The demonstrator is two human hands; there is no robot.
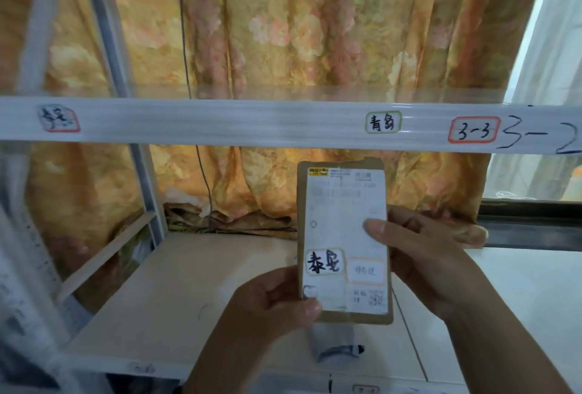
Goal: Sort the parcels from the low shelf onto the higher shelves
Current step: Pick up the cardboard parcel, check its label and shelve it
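A flat brown cardboard parcel with a white shipping label and a handwritten sticker is held upright in front of the shelves. My left hand grips its lower left corner, thumb on the label. My right hand holds its right edge, thumb across the label. Behind it lies a pale shelf board. Above runs the white front rail of a higher shelf with handwritten stickers.
The rail carries a red-edged sticker at left, a green-edged one and "3-3" at right. A white upright post stands at left. An orange floral curtain hangs behind. A small grey object lies below the parcel.
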